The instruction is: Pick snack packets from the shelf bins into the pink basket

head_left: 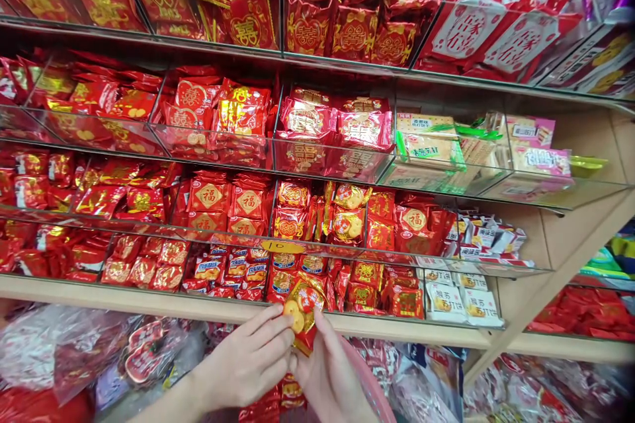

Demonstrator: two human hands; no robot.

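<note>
**Packet point(303, 312) being held at shelf point(397, 329) edge**

Left hand point(253, 358) is gripping its left side, fingers curled nearly closed. Right hand point(330, 370) is pinching the right side, gap only packet-wide; some fingers are hiding, can't tell their pose. Packet is tilting between the hands, printed face showing. Pink basket point(371, 380) is sitting beside right hand. Red packs point(292, 395) are showing below. Yellow tag point(282, 247) is marking the row above.
</note>
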